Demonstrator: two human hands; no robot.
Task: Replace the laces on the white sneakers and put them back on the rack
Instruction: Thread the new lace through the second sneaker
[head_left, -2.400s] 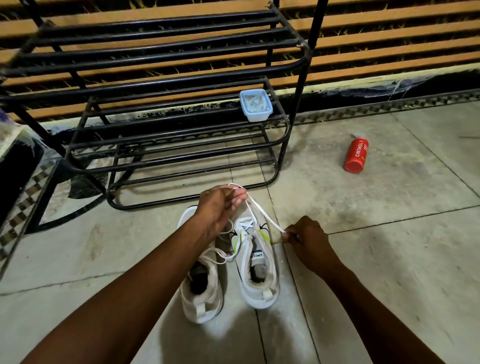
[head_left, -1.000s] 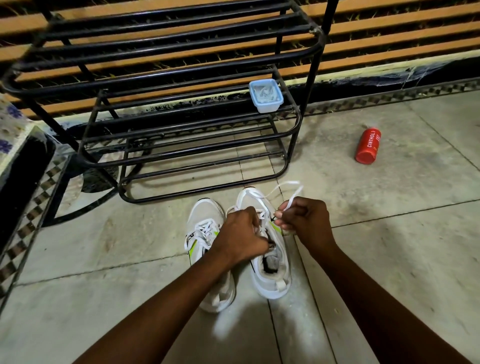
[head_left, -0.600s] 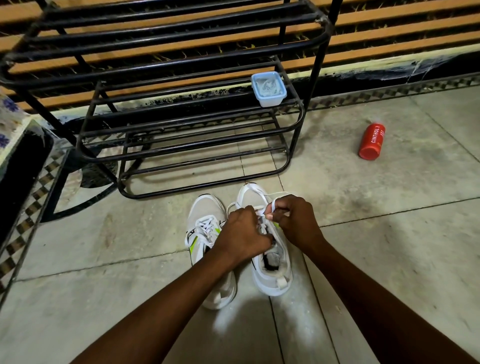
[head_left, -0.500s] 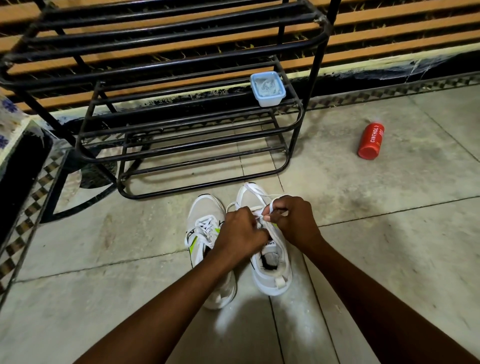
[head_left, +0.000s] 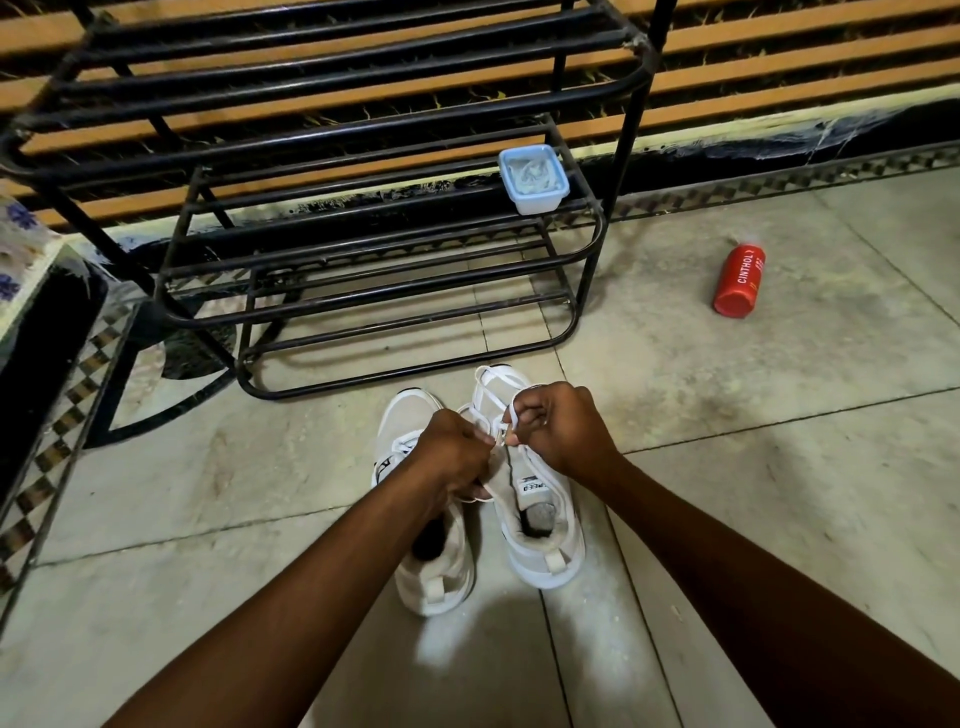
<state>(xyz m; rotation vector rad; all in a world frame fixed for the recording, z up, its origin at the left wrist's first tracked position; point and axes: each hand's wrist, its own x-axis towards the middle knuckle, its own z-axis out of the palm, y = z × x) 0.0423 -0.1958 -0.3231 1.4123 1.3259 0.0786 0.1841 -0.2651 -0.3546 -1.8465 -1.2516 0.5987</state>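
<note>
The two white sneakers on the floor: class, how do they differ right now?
The right sneaker has both hands on its lace; the left sneaker is untouched. The right sneaker's toe sits nearer the rack; the left sneaker sits further back. Both stand upright on the floor, toes toward the rack.

Left grip (head_left: 453, 453) and right grip (head_left: 562, 432) both curled, knuckles close.

right hand (head_left: 558, 434) drawn in from the side, lace (head_left: 511, 415) now pinched against left hand (head_left: 457, 454) over the right sneaker (head_left: 540, 499)
</note>
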